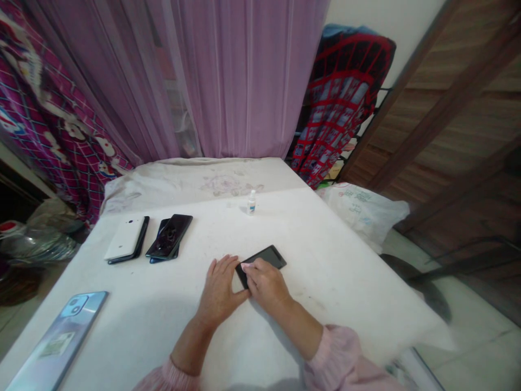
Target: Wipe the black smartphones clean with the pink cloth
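Note:
A black smartphone (272,257) lies slantwise on the white-covered table, its dark screen facing up. My left hand (220,288) holds its left end, with the thumb at the near edge and the fingers at the far corner. Over the screen, my right hand (266,285) has its fingers bunched and pressed down on the glass. A small pale bit shows at those fingertips, too little to name. Beyond the phone stands a small white bottle (251,204) with a blue mark on its label.
Left of my hands lie a white phone (127,239) on a dark one, and a black phone (171,236) stacked on another. A bluish phone (65,342) lies at the near left. A plastic bag (362,212) hangs beside the table's right edge.

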`<state>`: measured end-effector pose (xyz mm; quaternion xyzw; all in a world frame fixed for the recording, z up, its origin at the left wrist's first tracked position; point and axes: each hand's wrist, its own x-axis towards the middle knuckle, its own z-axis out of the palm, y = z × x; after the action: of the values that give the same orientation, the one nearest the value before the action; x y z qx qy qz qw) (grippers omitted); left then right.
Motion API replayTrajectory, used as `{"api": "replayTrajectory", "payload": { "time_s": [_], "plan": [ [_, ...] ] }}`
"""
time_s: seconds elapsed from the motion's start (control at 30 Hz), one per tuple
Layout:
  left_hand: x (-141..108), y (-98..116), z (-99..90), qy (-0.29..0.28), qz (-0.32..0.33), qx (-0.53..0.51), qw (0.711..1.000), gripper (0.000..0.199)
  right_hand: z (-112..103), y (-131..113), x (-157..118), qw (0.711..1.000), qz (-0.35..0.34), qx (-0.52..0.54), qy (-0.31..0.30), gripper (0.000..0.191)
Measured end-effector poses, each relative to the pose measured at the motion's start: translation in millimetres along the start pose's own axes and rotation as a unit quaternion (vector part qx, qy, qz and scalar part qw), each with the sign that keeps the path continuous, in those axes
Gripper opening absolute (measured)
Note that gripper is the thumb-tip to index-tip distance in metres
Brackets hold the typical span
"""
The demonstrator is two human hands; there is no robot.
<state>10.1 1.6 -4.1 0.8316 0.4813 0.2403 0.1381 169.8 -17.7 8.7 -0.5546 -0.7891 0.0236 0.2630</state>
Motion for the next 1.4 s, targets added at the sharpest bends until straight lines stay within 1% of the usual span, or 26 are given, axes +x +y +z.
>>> {"api": "replayTrajectory", "payload": {
  "time_s": [0.07,0.13,0.2,0.27,0.33,0.37,0.43,0.5,0.6,0.67,0.73,0.8,0.87,0.93,1.0,1.03,1.1,1.2,1.3,1.33,1.4],
  "plan": [
    [0,0,0.0,0.001,0.001,-0.001,1.0,0.057,-2,6,-5,1.0,-0.005,0.017,-0.001,0.026],
    [0,0,-0.5,0.001,0.002,-0.002,1.0,0.057,-8,21,-8,1.0,0.01,0.023,0.01,0.027],
    [0,0,-1.3,-0.001,0.001,-0.002,1.0,0.058,-15,41,-7,0.999,0.045,0.008,0.028,0.029],
    [1,0,-2.2,-0.007,-0.003,-0.003,1.0,0.059,-21,59,-3,0.994,0.099,-0.032,0.042,0.026],
    [1,1,-2.8,-0.011,-0.006,-0.002,1.0,0.06,-23,68,3,0.989,0.129,-0.063,0.042,0.023],
    [1,1,-2.9,-0.012,-0.006,-0.002,1.0,0.06,-22,67,6,0.988,0.132,-0.07,0.043,0.023],
    [1,0,-2.5,-0.012,-0.005,-0.001,1.0,0.059,-17,57,11,0.991,0.111,-0.063,0.048,0.024],
    [1,0,-1.7,-0.013,-0.003,0.0,1.0,0.059,-9,38,13,0.995,0.074,-0.04,0.052,0.025],
    [1,-1,0.1,-0.007,-0.002,0.002,1.0,0.058,0,8,8,0.999,0.023,-0.01,0.031,0.024],
    [0,-1,1.1,0.0,-0.001,0.002,1.0,0.056,1,-3,0,1.0,-0.006,0.016,0.014,0.023],
    [0,-1,1.5,0.002,0.0,0.0,1.0,0.055,-2,0,-9,0.999,-0.018,0.04,0.004,0.024],
    [0,0,1.2,0.003,0.001,-0.004,1.0,0.056,-8,14,-16,0.998,-0.008,0.058,0.006,0.026],
    [0,0,0.3,0.001,0.0,-0.005,1.0,0.058,-14,36,-18,0.998,0.022,0.056,0.025,0.028],
    [1,0,-0.7,-0.002,-0.003,-0.004,1.0,0.059,-20,56,-12,0.996,0.075,0.015,0.049,0.026],
    [1,0,-1.3,-0.008,-0.004,-0.001,1.0,0.059,-21,66,-3,0.992,0.116,-0.026,0.052,0.025],
    [1,0,-1.3,-0.01,-0.005,0.0,1.0,0.06,-20,66,2,0.99,0.125,-0.04,0.049,0.024],
    [1,-1,-0.8,-0.014,-0.006,0.003,1.0,0.06,-16,56,9,0.992,0.114,-0.046,0.04,0.024],
    [1,-1,0.4,-0.007,-0.001,0.004,1.0,0.058,-6,28,11,0.998,0.055,-0.003,0.025,0.026],
    [0,-1,0.6,0.003,0.001,0.003,1.0,0.056,-1,7,1,0.999,0.007,0.046,0.015,0.03],
    [0,0,0.3,0.003,0.001,0.003,1.0,0.056,-2,5,-3,0.998,-0.003,0.059,0.011,0.031],
    [0,1,-0.7,0.0,0.002,0.002,1.0,0.056,-5,9,-10,0.997,-0.009,0.076,0.004,0.033]
  ]
}}
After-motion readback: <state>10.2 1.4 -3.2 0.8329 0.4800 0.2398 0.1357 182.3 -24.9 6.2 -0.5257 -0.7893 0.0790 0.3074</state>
